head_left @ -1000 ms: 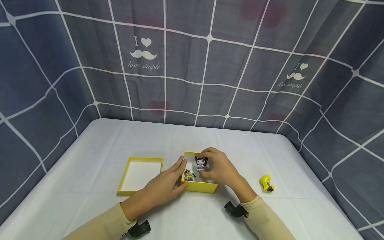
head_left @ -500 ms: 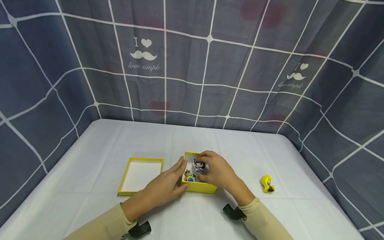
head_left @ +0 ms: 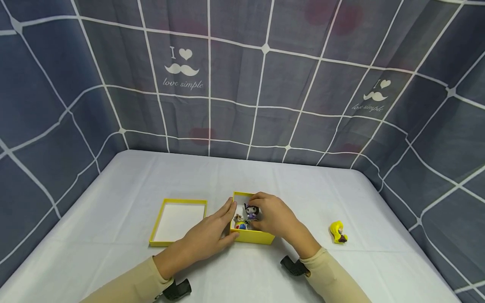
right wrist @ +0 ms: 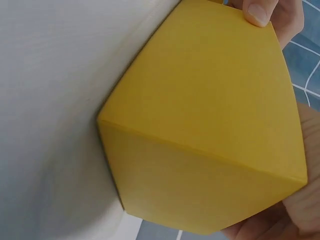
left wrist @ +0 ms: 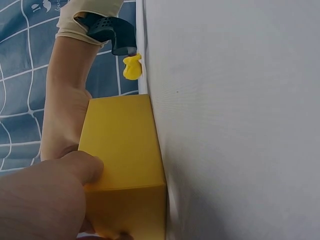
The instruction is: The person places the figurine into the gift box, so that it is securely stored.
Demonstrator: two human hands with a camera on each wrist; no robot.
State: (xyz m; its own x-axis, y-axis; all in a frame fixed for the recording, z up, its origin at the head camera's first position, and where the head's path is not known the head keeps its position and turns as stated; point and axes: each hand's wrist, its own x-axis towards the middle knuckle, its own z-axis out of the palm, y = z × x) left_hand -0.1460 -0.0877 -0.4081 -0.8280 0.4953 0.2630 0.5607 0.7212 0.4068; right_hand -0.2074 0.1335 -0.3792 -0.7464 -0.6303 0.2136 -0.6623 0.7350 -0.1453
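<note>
In the head view a yellow box (head_left: 254, 237) with a white inside stands at the middle of the table. My left hand (head_left: 204, 236) holds its left side, fingers along the left wall and thumb on the front wall; the thumb (right wrist: 258, 15) also shows in the right wrist view. My right hand (head_left: 277, 216) reaches into the box and pinches a small figurine (head_left: 251, 211) with a black hood and purple dress. Beside it in the box is another figurine (head_left: 240, 222) in yellow and blue, partly behind the front wall. Both wrist views show mostly the box's outer walls.
A shallow yellow-rimmed box lid (head_left: 159, 223) lies inside-up to the left of the box. Off to the right, a yellow figurine (head_left: 338, 232) lies on the white tablecloth (head_left: 295, 181). A grey checked curtain (head_left: 235, 75) surrounds the table's back and sides.
My right hand has lowered the purple figurine a little further into the box, nearer the other figurine. The left hand and the box look unmoved.
</note>
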